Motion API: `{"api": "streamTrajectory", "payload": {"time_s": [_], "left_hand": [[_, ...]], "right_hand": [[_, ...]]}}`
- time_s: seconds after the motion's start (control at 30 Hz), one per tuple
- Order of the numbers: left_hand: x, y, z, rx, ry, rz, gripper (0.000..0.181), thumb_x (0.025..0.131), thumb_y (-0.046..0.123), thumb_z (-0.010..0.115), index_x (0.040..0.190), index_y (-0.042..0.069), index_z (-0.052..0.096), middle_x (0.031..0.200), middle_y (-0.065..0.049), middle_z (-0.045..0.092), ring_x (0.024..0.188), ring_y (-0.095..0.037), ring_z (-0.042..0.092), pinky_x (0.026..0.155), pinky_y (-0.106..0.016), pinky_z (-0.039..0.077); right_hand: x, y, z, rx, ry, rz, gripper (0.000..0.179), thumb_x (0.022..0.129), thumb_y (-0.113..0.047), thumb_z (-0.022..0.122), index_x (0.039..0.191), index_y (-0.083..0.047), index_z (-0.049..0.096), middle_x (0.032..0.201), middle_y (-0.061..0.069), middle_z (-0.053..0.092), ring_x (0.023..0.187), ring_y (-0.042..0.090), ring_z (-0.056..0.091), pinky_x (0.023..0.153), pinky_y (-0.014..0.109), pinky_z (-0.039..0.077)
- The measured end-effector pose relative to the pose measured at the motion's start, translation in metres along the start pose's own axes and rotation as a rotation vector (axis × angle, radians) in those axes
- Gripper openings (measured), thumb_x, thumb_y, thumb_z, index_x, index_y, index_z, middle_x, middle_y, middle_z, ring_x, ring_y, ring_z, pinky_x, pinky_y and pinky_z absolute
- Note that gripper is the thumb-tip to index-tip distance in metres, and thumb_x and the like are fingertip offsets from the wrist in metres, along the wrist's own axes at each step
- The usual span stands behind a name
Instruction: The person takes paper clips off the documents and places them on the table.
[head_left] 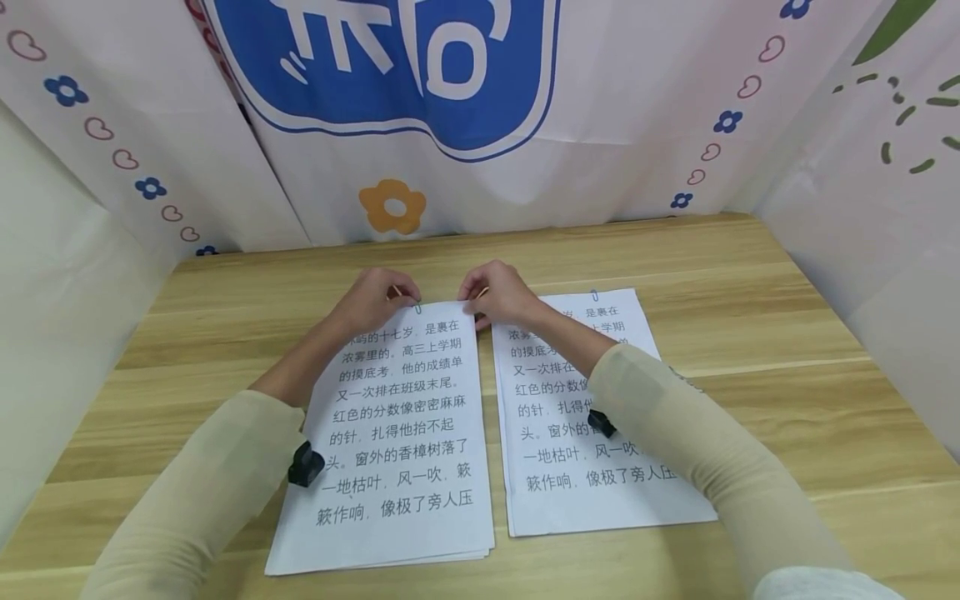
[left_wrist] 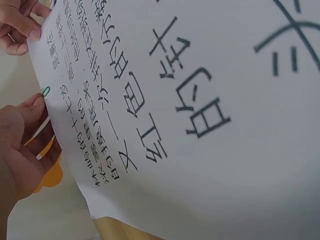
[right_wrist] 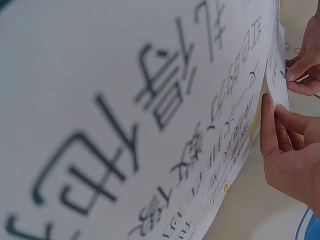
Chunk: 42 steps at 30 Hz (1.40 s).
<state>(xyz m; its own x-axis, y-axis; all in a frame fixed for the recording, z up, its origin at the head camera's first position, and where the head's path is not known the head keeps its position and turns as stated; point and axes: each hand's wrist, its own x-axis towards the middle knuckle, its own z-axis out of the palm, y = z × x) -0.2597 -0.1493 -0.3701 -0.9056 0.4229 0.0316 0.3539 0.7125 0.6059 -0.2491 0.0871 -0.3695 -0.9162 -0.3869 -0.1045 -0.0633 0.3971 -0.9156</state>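
Note:
Two stacks of printed paper lie side by side. Along the top edge of the left paper stack (head_left: pixel 408 533) is a green paper clip (head_left: pixel 418 308). My left hand (head_left: pixel 378 300) pinches this green clip (left_wrist: pixel 46 91) between thumb and finger, at the paper's edge in the left wrist view. The stack's top right corner is pinched by my right hand (head_left: pixel 502 293); in the right wrist view, thumb and fingers of the right hand (right_wrist: pixel 292 150) meet at that corner. Beneath my right forearm lies the right paper stack (head_left: pixel 600 512), with another paper clip (head_left: pixel 595 295) on its top edge.
Both stacks lie on a wooden table (head_left: pixel 810 400). Behind it hangs a white printed cloth (head_left: pixel 615 167) with a blue sign and flowers. White walls stand on either side. A small black device (head_left: pixel 306 464) sits at the left wrist, another (head_left: pixel 602 423) at the right.

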Motion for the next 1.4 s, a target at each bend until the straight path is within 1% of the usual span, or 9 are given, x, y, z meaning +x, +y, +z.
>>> {"api": "streamTrajectory", "payload": {"time_s": [0.23, 0.5, 0.6, 0.7, 0.97, 1.17, 1.4], "left_hand": [[-0.0002, 0.0011, -0.0003, 0.000, -0.003, -0.045, 0.011, 0.098, -0.004, 0.064, 0.101, -0.002, 0.074, 0.097, -0.017, 0.072, 0.088, -0.028, 0.063, 0.078, -0.035, 0.054], [-0.0010, 0.0036, -0.0001, 0.101, -0.029, -0.022, 0.012, 0.101, -0.001, 0.061, 0.102, -0.001, 0.073, 0.097, -0.015, 0.072, 0.089, -0.027, 0.067, 0.082, -0.038, 0.058], [-0.0008, 0.0034, 0.0005, 0.109, -0.028, -0.025, 0.012, 0.102, 0.000, 0.061, 0.103, -0.001, 0.073, 0.098, -0.015, 0.071, 0.089, -0.027, 0.067, 0.083, -0.038, 0.059], [-0.0008, 0.0028, 0.0007, 0.096, -0.024, -0.041, 0.013, 0.102, 0.000, 0.060, 0.102, -0.001, 0.073, 0.098, -0.016, 0.071, 0.090, -0.028, 0.066, 0.084, -0.038, 0.058], [-0.0016, 0.0027, -0.0001, 0.027, -0.022, -0.096, 0.014, 0.101, -0.003, 0.060, 0.102, -0.001, 0.073, 0.100, -0.017, 0.070, 0.093, -0.030, 0.063, 0.085, -0.038, 0.054], [-0.0032, 0.0046, 0.0005, 0.007, -0.011, -0.115, 0.012, 0.101, -0.002, 0.061, 0.102, -0.002, 0.073, 0.100, -0.017, 0.069, 0.092, -0.029, 0.062, 0.083, -0.036, 0.053], [-0.0027, 0.0054, 0.0006, -0.018, 0.011, -0.149, 0.011, 0.100, -0.002, 0.062, 0.103, -0.002, 0.073, 0.103, -0.017, 0.069, 0.094, -0.028, 0.060, 0.085, -0.036, 0.052]], "right_hand": [[0.0001, 0.0001, 0.0001, 0.007, 0.004, 0.005, 0.010, 0.092, 0.013, 0.069, 0.100, 0.007, 0.070, 0.097, 0.016, 0.063, 0.087, 0.028, 0.069, 0.070, 0.033, 0.064], [0.0012, 0.0017, -0.0001, -0.001, -0.007, 0.001, 0.010, 0.092, 0.012, 0.068, 0.100, 0.007, 0.070, 0.097, 0.017, 0.064, 0.088, 0.029, 0.070, 0.071, 0.033, 0.064], [0.0012, 0.0020, -0.0001, -0.003, -0.008, 0.003, 0.009, 0.093, 0.012, 0.068, 0.100, 0.006, 0.070, 0.097, 0.017, 0.064, 0.088, 0.029, 0.070, 0.070, 0.032, 0.064], [0.0010, 0.0017, -0.0003, -0.002, -0.008, 0.001, 0.009, 0.093, 0.012, 0.068, 0.100, 0.006, 0.070, 0.097, 0.017, 0.064, 0.089, 0.029, 0.070, 0.071, 0.033, 0.064], [0.0007, 0.0019, -0.0002, -0.005, -0.007, 0.002, 0.010, 0.092, 0.012, 0.068, 0.101, 0.007, 0.070, 0.098, 0.017, 0.064, 0.088, 0.029, 0.070, 0.071, 0.032, 0.064], [0.0003, 0.0027, -0.0002, 0.001, -0.003, 0.003, 0.010, 0.092, 0.013, 0.068, 0.101, 0.007, 0.070, 0.097, 0.017, 0.063, 0.088, 0.029, 0.069, 0.070, 0.032, 0.064], [0.0009, 0.0022, -0.0016, -0.013, 0.001, 0.003, 0.010, 0.092, 0.012, 0.069, 0.101, 0.007, 0.070, 0.098, 0.017, 0.064, 0.088, 0.028, 0.069, 0.070, 0.031, 0.064]]}}
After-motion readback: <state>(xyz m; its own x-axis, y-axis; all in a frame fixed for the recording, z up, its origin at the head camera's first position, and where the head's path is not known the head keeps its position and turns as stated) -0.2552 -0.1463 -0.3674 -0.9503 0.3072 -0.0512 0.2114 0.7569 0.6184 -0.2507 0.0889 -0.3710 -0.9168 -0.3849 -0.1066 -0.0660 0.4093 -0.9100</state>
